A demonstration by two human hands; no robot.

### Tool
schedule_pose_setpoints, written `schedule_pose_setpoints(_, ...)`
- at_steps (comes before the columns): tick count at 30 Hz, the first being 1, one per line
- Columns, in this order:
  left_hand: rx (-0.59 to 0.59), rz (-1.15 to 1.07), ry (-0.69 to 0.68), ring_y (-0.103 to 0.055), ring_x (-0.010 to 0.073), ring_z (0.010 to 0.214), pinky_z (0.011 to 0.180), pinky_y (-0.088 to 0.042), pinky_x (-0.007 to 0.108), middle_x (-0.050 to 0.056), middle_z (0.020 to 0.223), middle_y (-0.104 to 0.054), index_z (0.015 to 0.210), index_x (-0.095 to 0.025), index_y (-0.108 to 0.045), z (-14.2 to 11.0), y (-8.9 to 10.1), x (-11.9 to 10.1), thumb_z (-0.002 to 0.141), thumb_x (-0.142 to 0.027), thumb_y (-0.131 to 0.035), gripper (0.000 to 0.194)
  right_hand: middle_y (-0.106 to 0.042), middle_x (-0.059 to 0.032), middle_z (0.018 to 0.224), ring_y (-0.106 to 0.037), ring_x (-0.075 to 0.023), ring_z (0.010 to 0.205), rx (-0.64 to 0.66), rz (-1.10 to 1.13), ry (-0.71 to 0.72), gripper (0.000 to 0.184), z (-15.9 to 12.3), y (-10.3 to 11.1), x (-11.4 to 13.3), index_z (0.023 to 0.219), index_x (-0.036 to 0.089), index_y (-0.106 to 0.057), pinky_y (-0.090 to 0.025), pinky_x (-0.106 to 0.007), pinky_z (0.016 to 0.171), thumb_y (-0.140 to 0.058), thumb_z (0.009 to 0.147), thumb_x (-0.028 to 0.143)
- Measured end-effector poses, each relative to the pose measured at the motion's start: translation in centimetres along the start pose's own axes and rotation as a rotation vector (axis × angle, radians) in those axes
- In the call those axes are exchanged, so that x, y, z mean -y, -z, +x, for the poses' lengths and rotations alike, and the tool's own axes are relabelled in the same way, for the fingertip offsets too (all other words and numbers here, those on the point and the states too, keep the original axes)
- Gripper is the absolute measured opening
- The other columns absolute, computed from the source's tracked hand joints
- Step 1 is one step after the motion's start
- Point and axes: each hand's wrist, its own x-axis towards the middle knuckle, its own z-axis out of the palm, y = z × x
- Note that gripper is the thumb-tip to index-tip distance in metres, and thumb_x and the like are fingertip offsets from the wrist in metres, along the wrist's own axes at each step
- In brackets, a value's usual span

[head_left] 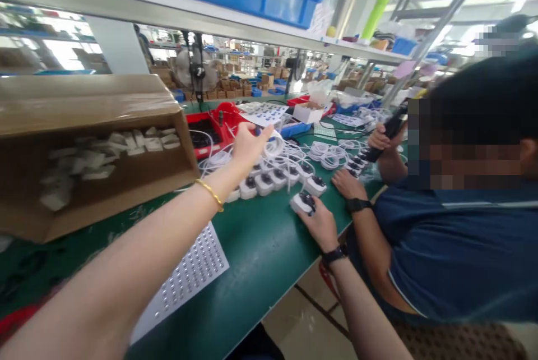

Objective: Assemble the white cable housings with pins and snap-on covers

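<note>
My left hand (pixel 247 146), a gold bracelet on its wrist, reaches out over the green table (pixel 260 253). Its fingers close on a coiled white cable (pixel 274 146). Just below it lies a row of white devices with black centres (pixel 273 178), with loose white cables among them. My right hand (pixel 320 224), with a black band on the wrist, rests near the table's front edge. It grips one such white device (pixel 303 202), which sits on the table.
An open cardboard box (pixel 126 180) of white parts stands at the left. A white dotted sheet (pixel 189 276) lies in front of me, a red tray (pixel 210 130) behind. At the right, a co-worker in a blue shirt (pixel 454 259) holds a black tool (pixel 389 130).
</note>
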Motion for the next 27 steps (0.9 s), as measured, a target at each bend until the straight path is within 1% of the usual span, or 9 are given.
schedule_pose_setpoints(2, 0.063, 0.062, 0.04, -0.061, 0.0172, 0.084, 0.071, -0.045, 0.028, 0.008, 0.092, -0.065, 0.099, -0.017, -0.052, -0.7, -0.5, 1.8, 0.089, -0.051, -0.034, 0.04, -0.068, -0.0181, 0.1, -0.067, -0.0289, 0.086, 0.036, -0.028, 0.015, 0.045, 1.4, 0.1, -0.5, 0.121, 0.016, -0.051, -0.049, -0.032, 0.064, -0.039, 0.088, 0.045)
schedule_pose_setpoints(4, 0.123, 0.157, 0.084, -0.062, 0.0164, 0.075, 0.065, -0.046, 0.026, 0.005, 0.081, -0.066, 0.094, -0.02, -0.054, -2.7, 0.5, 4.8, 0.089, -0.049, -0.038, 0.034, -0.066, -0.0254, 0.097, -0.067, -0.0352, 0.082, 0.073, -0.038, 0.038, 0.055, 2.4, 0.1, -0.9, 0.121, 0.009, -0.051, -0.049, -0.038, 0.062, -0.04, 0.086, 0.05)
schedule_pose_setpoints(6, 0.143, 0.276, 0.138, -0.063, 0.0183, 0.073, 0.064, -0.045, 0.028, 0.004, 0.078, -0.066, 0.095, -0.021, -0.055, -5.3, 2.7, 8.5, 0.087, -0.044, -0.044, 0.026, -0.064, -0.0305, 0.098, -0.065, -0.0409, 0.079, 0.086, -0.077, 0.056, 0.065, 2.7, 0.0, -1.2, 0.12, 0.003, -0.051, -0.048, -0.044, 0.058, -0.042, 0.082, 0.055)
schedule_pose_setpoints(8, 0.138, 0.399, 0.191, -0.063, 0.0203, 0.075, 0.067, -0.045, 0.031, 0.005, 0.079, -0.066, 0.097, -0.022, -0.055, -8.0, 5.6, 12.2, 0.088, -0.037, -0.044, 0.021, -0.061, -0.0298, 0.108, -0.065, -0.041, 0.079, 0.048, -0.164, 0.06, 0.069, 2.3, 0.0, -1.2, 0.125, 0.005, -0.048, -0.049, -0.046, 0.056, -0.038, 0.083, 0.058)
schedule_pose_setpoints(12, 0.132, 0.581, 0.255, -0.062, 0.0186, 0.079, 0.075, -0.047, 0.036, 0.005, 0.085, -0.064, 0.102, -0.017, -0.056, -12.1, 10.9, 17.8, 0.092, -0.032, -0.041, 0.023, -0.068, -0.0203, 0.1, -0.067, -0.035, 0.073, 0.139, -0.078, 0.128, 0.062, -0.3, -1.5, 0.3, 0.124, 0.015, -0.053, -0.053, -0.042, 0.056, -0.039, 0.083, 0.058)
schedule_pose_setpoints(15, 0.142, 0.65, 0.216, -0.059, 0.0175, 0.091, 0.084, -0.047, 0.038, 0.006, 0.094, -0.063, 0.097, -0.015, -0.059, -13.5, 13.1, 20.0, 0.091, -0.03, -0.046, 0.021, -0.069, -0.0132, 0.102, -0.068, -0.0297, 0.08, 0.293, 0.111, 0.37, 0.048, -2.9, -3.8, 4.0, 0.121, 0.019, -0.056, -0.056, -0.039, 0.064, -0.038, 0.086, 0.048)
schedule_pose_setpoints(19, 0.079, 0.711, 0.132, -0.047, 0.0199, 0.117, 0.101, -0.038, 0.036, 0.008, 0.118, -0.058, 0.101, -0.021, -0.062, -15.8, 15.7, 21.5, 0.088, -0.028, -0.047, 0.021, -0.064, -0.0072, 0.116, -0.066, -0.022, 0.095, 0.451, 0.212, 0.755, 0.042, -5.7, -5.3, 11.5, 0.123, 0.022, -0.053, -0.055, -0.035, 0.078, -0.032, 0.087, 0.021)
schedule_pose_setpoints(23, -0.092, 0.787, 0.189, -0.038, 0.0244, 0.128, 0.106, -0.033, 0.042, 0.012, 0.136, -0.044, 0.127, -0.018, -0.047, -21.2, 22.0, 23.7, 0.09, -0.038, -0.038, 0.043, -0.058, -0.009, 0.125, -0.058, -0.0221, 0.109, 0.489, 0.126, 0.98, 0.052, -5.9, -5.8, 17.6, 0.124, 0.017, -0.054, -0.048, -0.038, 0.093, -0.03, 0.08, 0.004)
schedule_pose_setpoints(27, -0.208, 0.89, 0.281, -0.047, 0.0271, 0.12, 0.103, -0.037, 0.045, 0.016, 0.127, -0.053, 0.125, -0.013, -0.049, -27.3, 28.8, 26.1, 0.092, -0.038, -0.031, 0.045, -0.046, -0.0132, 0.137, -0.042, -0.027, 0.127, 0.425, 0.035, 0.994, 0.053, -5.3, -8.8, 20.5, 0.13, 0.015, -0.05, -0.038, -0.048, 0.102, -0.028, 0.084, 0.002)
